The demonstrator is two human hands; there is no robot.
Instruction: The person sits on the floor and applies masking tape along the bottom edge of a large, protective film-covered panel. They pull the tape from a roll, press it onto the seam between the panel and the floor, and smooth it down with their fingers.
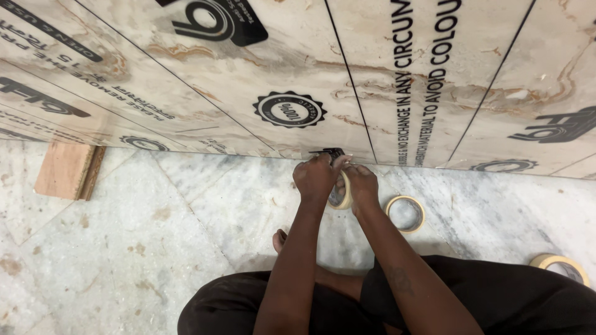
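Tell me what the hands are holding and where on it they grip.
Both the left hand and right hand grip a roll of masking tape by its rim, upright between them. The exact finger placement is hidden.

Glossy marbled wall tiles (298, 68), matt paper tape roll (404, 213), rough wooden block (62, 170).

One head-worn view looks steeply down, close over the arms at frame bottom, facing the floor (124, 248) and wall (372, 74) across the top.
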